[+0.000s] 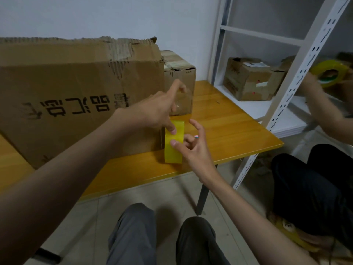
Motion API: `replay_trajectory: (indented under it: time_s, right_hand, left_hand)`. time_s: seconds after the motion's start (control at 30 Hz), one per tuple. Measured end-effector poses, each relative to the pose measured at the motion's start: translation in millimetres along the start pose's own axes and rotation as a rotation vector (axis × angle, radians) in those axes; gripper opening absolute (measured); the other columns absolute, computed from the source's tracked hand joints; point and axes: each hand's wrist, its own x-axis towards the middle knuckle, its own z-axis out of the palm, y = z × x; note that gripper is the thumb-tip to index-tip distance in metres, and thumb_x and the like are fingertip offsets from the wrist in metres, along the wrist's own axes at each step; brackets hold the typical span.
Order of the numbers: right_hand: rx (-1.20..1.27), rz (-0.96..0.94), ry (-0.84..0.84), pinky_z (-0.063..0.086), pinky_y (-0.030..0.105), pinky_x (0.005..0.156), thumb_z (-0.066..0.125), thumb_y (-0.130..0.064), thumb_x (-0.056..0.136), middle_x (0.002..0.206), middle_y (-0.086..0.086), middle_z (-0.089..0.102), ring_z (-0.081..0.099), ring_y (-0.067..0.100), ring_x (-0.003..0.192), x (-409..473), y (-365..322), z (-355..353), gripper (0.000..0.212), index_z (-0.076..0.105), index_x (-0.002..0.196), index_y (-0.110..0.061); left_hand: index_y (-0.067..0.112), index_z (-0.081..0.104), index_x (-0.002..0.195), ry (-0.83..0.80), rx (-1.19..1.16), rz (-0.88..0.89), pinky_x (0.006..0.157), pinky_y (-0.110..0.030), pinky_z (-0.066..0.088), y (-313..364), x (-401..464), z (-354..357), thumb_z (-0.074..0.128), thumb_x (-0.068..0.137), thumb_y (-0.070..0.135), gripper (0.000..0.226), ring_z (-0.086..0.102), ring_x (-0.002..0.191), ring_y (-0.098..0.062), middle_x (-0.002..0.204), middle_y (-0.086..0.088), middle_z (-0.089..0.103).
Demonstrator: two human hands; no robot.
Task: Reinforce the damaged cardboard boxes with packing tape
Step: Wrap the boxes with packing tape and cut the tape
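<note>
A large torn cardboard box (76,96) with printed characters lies on the yellow wooden table (229,131). A yellowish roll of packing tape (173,150) stands on edge at the box's right corner. My right hand (193,146) grips the roll, thumb across its face, with a small item between the fingers. My left hand (162,109) rests its thumb on the top of the roll, and its raised fingers pinch what looks like a clear tape end. A smaller taped box (179,81) stands behind.
A white metal shelf (286,92) at the right holds a worn taped box (250,79). Another person sits at the right, a hand (313,87) holding a second tape roll (328,73). Another roll (292,238) lies on the floor. My knees are below the table edge.
</note>
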Motion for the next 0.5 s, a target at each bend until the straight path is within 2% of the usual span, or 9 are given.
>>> replay_trajectory:
  time_s: [0.1, 0.17, 0.27, 0.3, 0.4, 0.5]
  right_hand:
    - [0.024, -0.01, 0.027, 0.045, 0.023, 0.073, 0.073, -0.02, 0.094, 0.067, -0.015, 0.042, 0.044, 0.008, 0.071, -1, 4, 3, 0.076, 0.026, 0.152, -0.031]
    - [0.017, -0.025, 0.05, 0.046, 0.023, 0.072, 0.072, -0.021, 0.094, 0.066, -0.014, 0.044, 0.046, 0.008, 0.071, -3, 2, 6, 0.072, 0.028, 0.15, -0.031]
    - [0.003, -0.046, 0.061, 0.054, 0.036, 0.082, 0.071, -0.022, 0.096, 0.088, 0.012, 0.063, 0.06, 0.023, 0.081, -8, 1, 13, 0.07, 0.027, 0.148, -0.035]
    - [0.006, -0.049, 0.062, 0.056, 0.039, 0.086, 0.072, -0.021, 0.095, 0.1, 0.014, 0.068, 0.066, 0.026, 0.089, -9, 1, 15, 0.072, 0.026, 0.149, -0.035]
    - [0.045, -0.048, 0.063, 0.059, 0.035, 0.091, 0.074, -0.014, 0.093, 0.125, 0.009, 0.068, 0.07, 0.017, 0.106, -13, 1, 20, 0.082, 0.021, 0.152, -0.033]
    - [0.083, -0.063, 0.078, 0.058, 0.029, 0.088, 0.073, -0.012, 0.094, 0.124, 0.011, 0.067, 0.07, 0.016, 0.106, -14, 1, 21, 0.081, 0.021, 0.151, -0.036]
  left_hand:
    - [0.031, 0.028, 0.133, 0.012, -0.007, 0.015, 0.079, -0.039, 0.058, -1, 0, 2, 0.094, 0.066, 0.011, 0.096, 0.069, 0.083, -0.014, 0.087, 0.002, 0.07]
    - [0.033, 0.03, 0.131, 0.042, -0.002, 0.029, 0.072, -0.032, 0.054, -1, -1, 4, 0.089, 0.072, 0.005, 0.088, 0.068, 0.077, -0.009, 0.079, 0.002, 0.072]
    - [0.031, 0.032, 0.131, 0.078, 0.014, 0.037, 0.075, -0.035, 0.056, -1, 0, 5, 0.072, 0.081, -0.006, 0.074, 0.067, 0.071, -0.006, 0.071, 0.003, 0.073]
    - [0.03, 0.033, 0.131, 0.08, 0.023, 0.039, 0.076, -0.038, 0.057, -1, 0, 5, 0.067, 0.082, -0.008, 0.071, 0.067, 0.07, -0.008, 0.07, 0.003, 0.072]
    - [0.028, 0.032, 0.131, 0.068, 0.069, 0.045, 0.075, -0.046, 0.058, 3, 0, 6, 0.059, 0.085, -0.008, 0.064, 0.066, 0.07, -0.018, 0.074, -0.001, 0.07]
    - [0.023, 0.029, 0.131, 0.051, 0.137, 0.055, 0.075, -0.054, 0.055, 7, -4, 13, 0.053, 0.087, -0.007, 0.059, 0.063, 0.074, -0.031, 0.084, -0.01, 0.064]
